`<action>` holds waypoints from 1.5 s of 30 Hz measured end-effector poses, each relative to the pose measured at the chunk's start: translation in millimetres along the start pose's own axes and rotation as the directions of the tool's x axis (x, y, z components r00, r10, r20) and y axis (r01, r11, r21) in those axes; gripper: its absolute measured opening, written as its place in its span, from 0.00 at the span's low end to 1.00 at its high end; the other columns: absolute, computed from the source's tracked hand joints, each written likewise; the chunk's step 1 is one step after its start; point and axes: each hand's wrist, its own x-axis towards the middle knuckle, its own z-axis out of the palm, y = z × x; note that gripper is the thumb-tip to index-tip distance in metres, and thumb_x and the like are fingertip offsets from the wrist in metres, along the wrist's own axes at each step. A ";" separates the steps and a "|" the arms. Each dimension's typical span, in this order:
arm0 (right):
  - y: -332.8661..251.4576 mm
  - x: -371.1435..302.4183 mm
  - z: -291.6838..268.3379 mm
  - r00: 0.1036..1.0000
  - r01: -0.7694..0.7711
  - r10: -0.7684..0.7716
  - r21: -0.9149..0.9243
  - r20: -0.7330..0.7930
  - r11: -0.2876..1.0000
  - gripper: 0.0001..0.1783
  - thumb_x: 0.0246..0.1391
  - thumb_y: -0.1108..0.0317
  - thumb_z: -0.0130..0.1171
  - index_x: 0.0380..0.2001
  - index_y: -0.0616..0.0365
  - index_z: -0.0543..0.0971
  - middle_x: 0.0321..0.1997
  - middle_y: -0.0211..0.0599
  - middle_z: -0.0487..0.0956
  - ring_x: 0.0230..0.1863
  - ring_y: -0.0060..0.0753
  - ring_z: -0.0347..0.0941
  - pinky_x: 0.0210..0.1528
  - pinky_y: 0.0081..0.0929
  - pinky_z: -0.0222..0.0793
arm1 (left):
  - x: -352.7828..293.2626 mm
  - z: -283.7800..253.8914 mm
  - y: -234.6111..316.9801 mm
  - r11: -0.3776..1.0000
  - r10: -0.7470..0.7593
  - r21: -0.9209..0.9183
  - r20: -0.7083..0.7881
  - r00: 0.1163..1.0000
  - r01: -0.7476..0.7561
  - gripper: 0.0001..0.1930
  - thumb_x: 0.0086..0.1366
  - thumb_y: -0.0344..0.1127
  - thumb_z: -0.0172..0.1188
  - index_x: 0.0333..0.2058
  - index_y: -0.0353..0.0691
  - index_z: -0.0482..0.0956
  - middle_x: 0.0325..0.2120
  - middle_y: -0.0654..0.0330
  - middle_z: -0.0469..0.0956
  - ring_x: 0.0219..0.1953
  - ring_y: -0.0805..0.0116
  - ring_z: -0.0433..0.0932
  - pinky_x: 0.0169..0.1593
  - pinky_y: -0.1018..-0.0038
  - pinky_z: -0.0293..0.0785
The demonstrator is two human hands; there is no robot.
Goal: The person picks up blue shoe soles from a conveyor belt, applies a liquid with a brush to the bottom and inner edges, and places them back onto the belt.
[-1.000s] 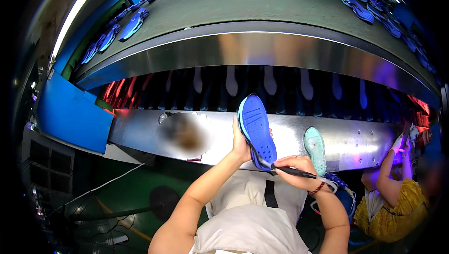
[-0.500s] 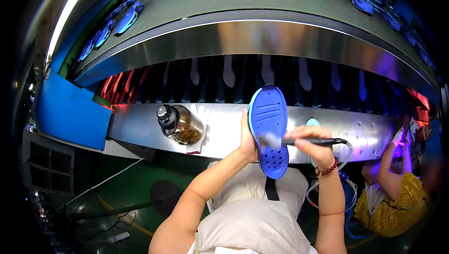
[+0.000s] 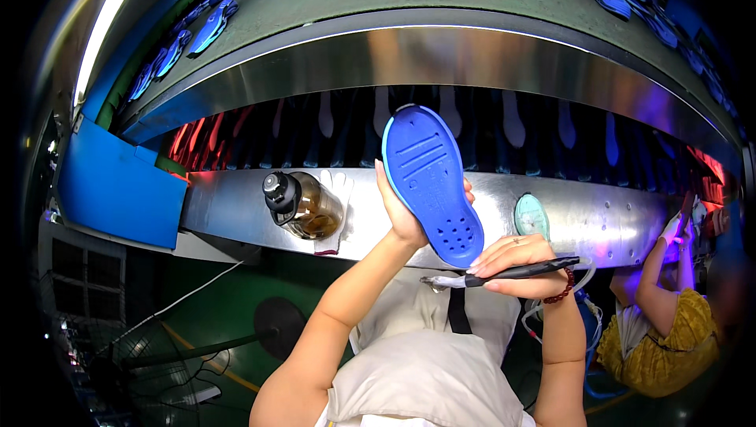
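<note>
Head view, all placed against the steel ledge (image 3: 236,207):
- Blue sole (image 3: 431,183) stands upright above it, gripped from behind by your left hand (image 3: 402,218).
- Brown bottle (image 3: 303,205) lies on it, left of the sole.
- Your right hand (image 3: 516,258), below it, pinches a black pen tool (image 3: 504,273).

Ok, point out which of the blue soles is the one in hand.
The big blue sole, upright in the left hand, tread facing the camera. The other blue soles lie flat on the belt above.

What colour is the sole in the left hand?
Blue, the sole has ridges and small holes, seen in the head view.
</note>
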 end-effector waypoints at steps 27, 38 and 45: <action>21.4 -21.9 18.6 0.886 -0.183 0.393 0.593 -0.246 0.784 0.10 0.47 0.78 0.54 0.35 0.66 0.75 0.37 0.49 0.76 0.29 0.29 0.74 0.30 0.21 0.71 | -17.9 11.7 -7.8 0.988 -0.127 0.104 0.095 0.987 0.117 0.30 0.63 0.51 0.37 0.55 0.32 0.54 0.48 0.46 0.65 0.49 0.60 0.68 0.51 0.67 0.66; -14.1 -2.3 -14.0 0.976 -0.124 0.131 -0.052 0.174 0.991 0.12 0.37 0.81 0.63 0.30 0.65 0.78 0.34 0.46 0.78 0.39 0.38 0.75 0.43 0.28 0.70 | -5.7 6.2 17.7 0.738 -0.623 0.367 0.050 0.781 0.566 0.22 0.60 0.39 0.50 0.49 0.29 0.65 0.42 0.51 0.72 0.41 0.68 0.74 0.46 0.75 0.70; -18.8 -5.0 -35.1 0.946 -0.165 0.179 -0.076 0.270 0.983 0.11 0.40 0.77 0.61 0.32 0.62 0.78 0.36 0.44 0.78 0.41 0.37 0.75 0.43 0.26 0.70 | -4.3 26.2 24.5 0.546 -0.722 0.586 -0.035 0.691 0.599 0.24 0.59 0.38 0.51 0.51 0.29 0.63 0.45 0.51 0.70 0.42 0.68 0.72 0.47 0.75 0.68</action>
